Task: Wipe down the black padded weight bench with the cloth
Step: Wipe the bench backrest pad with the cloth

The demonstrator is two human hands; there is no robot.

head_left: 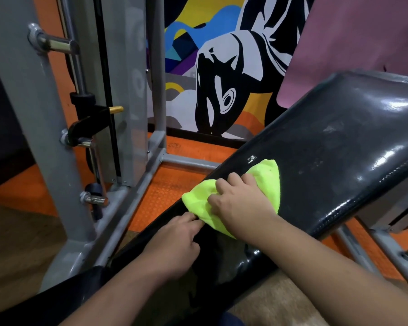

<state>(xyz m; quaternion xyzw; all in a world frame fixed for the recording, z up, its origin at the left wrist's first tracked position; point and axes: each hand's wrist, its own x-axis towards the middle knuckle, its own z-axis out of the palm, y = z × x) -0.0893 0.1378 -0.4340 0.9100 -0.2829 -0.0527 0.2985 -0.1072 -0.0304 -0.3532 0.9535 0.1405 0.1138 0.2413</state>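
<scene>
Toward 12 o'clock on slick padded bench [339,142]: soft limp cloth [266,177], flattened beneath right hand [240,203], near corner pinched by left hand [174,241], best bunched centrally.

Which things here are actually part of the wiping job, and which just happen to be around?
Part of the job:
- yellow-green cloth
- black padded bench
- right hand, pressing the cloth
- left hand, touching the cloth's edge

Just around:
- grey machine frame
- wall mural
- pink mat
- orange floor
</scene>
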